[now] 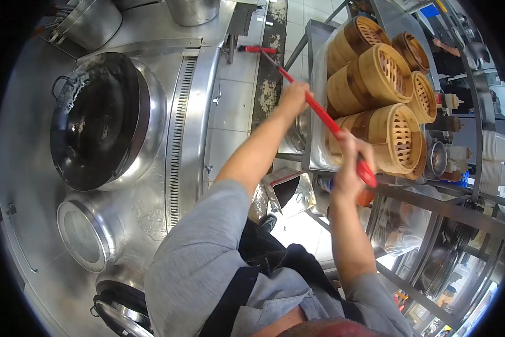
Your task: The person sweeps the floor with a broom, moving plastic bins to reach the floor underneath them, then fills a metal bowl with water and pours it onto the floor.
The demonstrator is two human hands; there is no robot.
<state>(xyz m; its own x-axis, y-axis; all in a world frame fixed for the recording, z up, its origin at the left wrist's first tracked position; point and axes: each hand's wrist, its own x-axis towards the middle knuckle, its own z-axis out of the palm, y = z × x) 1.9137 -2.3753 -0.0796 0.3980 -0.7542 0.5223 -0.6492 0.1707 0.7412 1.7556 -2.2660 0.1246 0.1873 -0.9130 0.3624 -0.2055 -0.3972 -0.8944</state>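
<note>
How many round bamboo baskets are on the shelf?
5 show: the top basket, a small basket right of it, the middle basket, the right basket, and the lowest basket behind the red handle. More may be hidden.

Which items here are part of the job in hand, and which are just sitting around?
In hand:
- left hand and right hand, both gripping the red long-handled tool
- tiled floor, where the tool's head rests

Lying about:
- black wok
- steel pot
- bamboo steamers stacked on the rack
</note>
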